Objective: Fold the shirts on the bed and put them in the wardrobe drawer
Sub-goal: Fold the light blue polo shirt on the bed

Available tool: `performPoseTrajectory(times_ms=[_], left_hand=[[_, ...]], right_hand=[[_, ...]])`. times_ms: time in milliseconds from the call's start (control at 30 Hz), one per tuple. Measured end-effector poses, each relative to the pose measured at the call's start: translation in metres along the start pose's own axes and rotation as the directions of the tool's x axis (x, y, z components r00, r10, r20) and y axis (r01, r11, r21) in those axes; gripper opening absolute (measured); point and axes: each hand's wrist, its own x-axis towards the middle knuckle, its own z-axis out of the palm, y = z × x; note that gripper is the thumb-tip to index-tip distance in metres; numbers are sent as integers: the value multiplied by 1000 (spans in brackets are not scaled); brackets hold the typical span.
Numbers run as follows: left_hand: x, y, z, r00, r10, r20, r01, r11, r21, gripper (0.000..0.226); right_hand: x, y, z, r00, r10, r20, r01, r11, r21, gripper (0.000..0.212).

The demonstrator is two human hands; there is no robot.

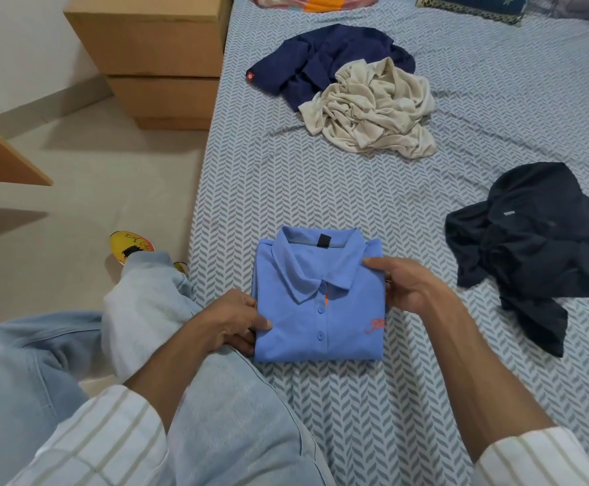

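Left hand (231,319) clamped on the left edge of a folded light-blue polo shirt (317,303), thumb lying on top of the fabric, fingers tucked underneath. Right hand (407,284) pinching the shirt's right edge near the shoulder, thumb on top and pointing toward the collar, remaining fingers hidden under the cloth. Both grips closed on the same garment, one at each side.

Polo folded into a neat rectangle, flat on the bed, front side up. Long axis running away from the person — collar at the far end, folded hem at the near end. Two buttons down the placket, an orange embroidered mark near the right edge, a small dark tag inside the collar.

Beneath it, a bedsheet (373,398) in a grey-and-white herringbone print. Just left of the shirt, a knee in pale blue jeans (216,398) resting against the mattress edge; striped cream sleeves (104,443) at the bottom corners.

Well apart to the right, a crumpled black shirt (531,247). Farther up the bed, a rumpled beige shirt (373,107) overlapping an unfolded navy shirt (328,57) — touching each other.

On the floor to the left, a yellow slipper (130,247); beyond it, stacked cardboard boxes (156,54) beside the bed.
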Motion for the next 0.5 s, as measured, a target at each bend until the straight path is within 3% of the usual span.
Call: performPoseTrajectory(times_ms=[267, 500], left_hand=[[-2, 5, 3, 999, -3, -45, 1, 998, -55, 26], [0, 8, 1, 990, 82, -118, -107, 969, -221, 15]], right_hand=[[12, 9, -3, 998, -23, -57, 25, 999, 42, 31], [13, 4, -2, 995, -86, 57, 84, 996, 32, 24]])
